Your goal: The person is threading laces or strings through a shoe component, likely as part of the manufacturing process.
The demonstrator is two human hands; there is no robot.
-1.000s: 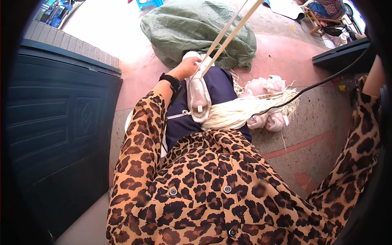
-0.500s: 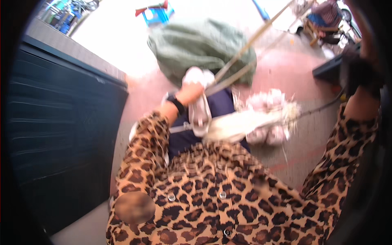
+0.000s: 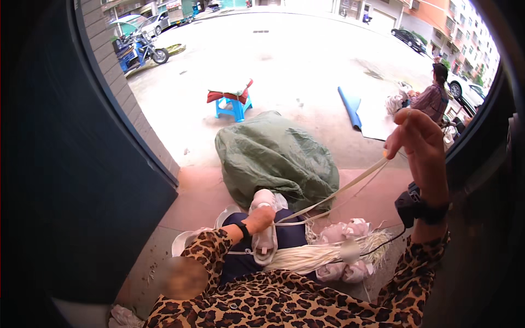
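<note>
Head view: now showing the right grip (image 3: pixel 419 143) plainly at centre right, pinching a cream shoelace (image 3: pixel 358 177) led out from a pale sneaker (image 3: pixel 265 240).
Compared with a second ago, tipped up to take in more of the street (image 3: pixel 284 60), with the shoelace slanting across to the right grip instead of running past the top edge. Probably already well pulled out, to judge by the nearly straight upper strand and slacker lower one. Raised upright at the wrist on the right, with fingers curled and narrow on the shoelace. Closed over the sneaker as before with the left grip (image 3: pixel 260 220), reaching in from lower left; cannot tell whether also pinning the shoelace. Sited at lower centre, on navy cloth (image 3: pixel 292 235).
</note>
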